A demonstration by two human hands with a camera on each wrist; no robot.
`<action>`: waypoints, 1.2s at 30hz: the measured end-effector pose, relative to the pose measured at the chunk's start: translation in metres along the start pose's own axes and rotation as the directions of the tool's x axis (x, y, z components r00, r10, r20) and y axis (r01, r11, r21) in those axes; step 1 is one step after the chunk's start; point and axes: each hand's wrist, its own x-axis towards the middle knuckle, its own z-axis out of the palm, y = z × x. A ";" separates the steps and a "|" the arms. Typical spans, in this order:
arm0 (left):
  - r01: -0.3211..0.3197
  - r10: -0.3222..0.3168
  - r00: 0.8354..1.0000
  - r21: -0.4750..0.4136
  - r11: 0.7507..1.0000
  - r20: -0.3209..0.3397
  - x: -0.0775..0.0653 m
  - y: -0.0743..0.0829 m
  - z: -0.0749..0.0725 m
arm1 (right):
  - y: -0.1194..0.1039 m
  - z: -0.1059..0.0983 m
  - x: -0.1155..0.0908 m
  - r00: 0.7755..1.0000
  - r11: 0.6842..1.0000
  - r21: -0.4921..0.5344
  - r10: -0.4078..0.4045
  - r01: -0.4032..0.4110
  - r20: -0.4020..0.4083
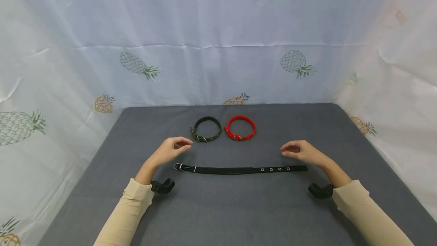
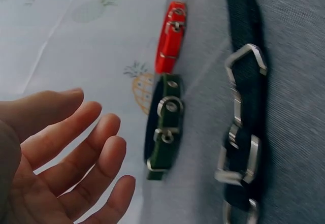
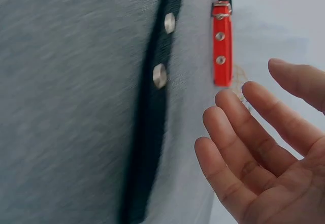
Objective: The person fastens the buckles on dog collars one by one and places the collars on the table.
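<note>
A black collar [image 1: 225, 170] lies unbuckled and stretched out across the grey table, its metal buckle and D-ring at the left end and its eyelets toward the right. Behind it, a dark green collar [image 1: 217, 135] and a red collar [image 1: 253, 121] are each fastened into a loop, side by side. My left hand [image 1: 170, 150] hovers above the black collar's buckle end, fingers relaxed and holding nothing. Over the eyelet end is my right hand [image 1: 305, 152], its fingers also loosely bent around nothing. In the left wrist view the buckle [image 2: 238, 158] shows beside the hand.
The grey cloth-covered table [image 1: 218, 212] reaches back to a white curtain [image 1: 218, 75] printed with pineapples, which also hangs along both sides. Each wrist wears a black camera mount [image 1: 163, 186].
</note>
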 end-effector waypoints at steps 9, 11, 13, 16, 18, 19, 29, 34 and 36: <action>0.014 -0.014 0.998 -0.003 1.000 0.068 -0.011 -0.016 0.006 | 0.014 0.002 -0.017 1.000 0.999 0.047 0.017 -0.018 0.013; 0.017 -0.016 0.997 -0.010 1.000 0.080 -0.012 -0.019 0.007 | 0.017 0.003 -0.019 1.000 0.999 0.052 0.016 -0.016 0.010; 0.020 -0.019 0.995 -0.019 1.000 0.094 -0.014 -0.021 0.008 | 0.019 0.004 -0.021 1.000 0.998 0.056 0.020 -0.020 0.006; 0.013 -0.010 0.993 -0.027 1.000 0.116 -0.017 -0.024 0.009 | 0.022 0.004 -0.023 0.999 0.998 0.054 0.032 -0.032 0.003; 0.016 -0.012 0.992 -0.025 1.000 0.128 -0.018 -0.026 0.010 | 0.023 0.004 -0.025 0.999 0.997 0.057 0.047 -0.047 0.010; 0.017 -0.014 0.991 -0.023 1.000 0.134 -0.018 -0.027 0.010 | 0.023 0.003 -0.026 0.998 0.996 0.062 0.056 -0.057 0.019; 0.018 -0.022 0.988 0.032 0.999 0.151 -0.020 -0.030 0.010 | 0.027 0.004 -0.027 0.994 0.996 -0.005 0.093 -0.093 0.061; 0.002 -0.013 0.990 0.077 0.997 0.140 -0.021 -0.030 0.012 | 0.025 0.004 -0.026 0.996 0.996 -0.062 0.074 -0.071 0.056; -0.008 -0.006 0.991 0.099 0.995 0.135 -0.020 -0.030 0.013 | 0.026 0.004 -0.026 0.997 0.996 -0.070 0.065 -0.062 0.050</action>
